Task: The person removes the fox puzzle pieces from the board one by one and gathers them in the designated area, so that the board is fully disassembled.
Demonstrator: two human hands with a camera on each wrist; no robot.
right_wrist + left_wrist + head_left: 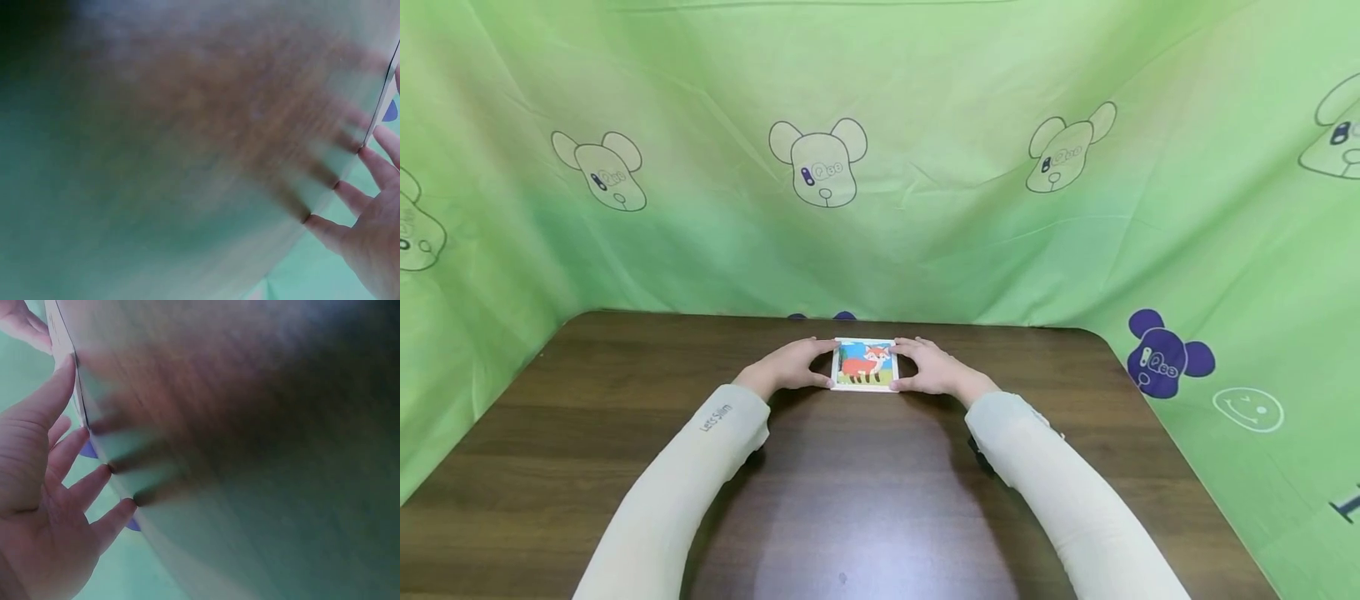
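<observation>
A framed fox picture (865,367) is near the middle of the table's (865,467) far edge, seemingly lying flat, though the wrist views are blurred. The left hand (790,367) pinches the end toward the table's left side, the right hand (934,368) the opposite end. A green curtain (925,250) hangs behind the table.

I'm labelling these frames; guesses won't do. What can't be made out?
Back of the fox picture: head view, hidden by its front.
Dark thing: head view, mostly hidden by right sleeve.
Left hand: left wrist view, cut by left edge.
Right hand: right wrist view, cut by right edge.
</observation>
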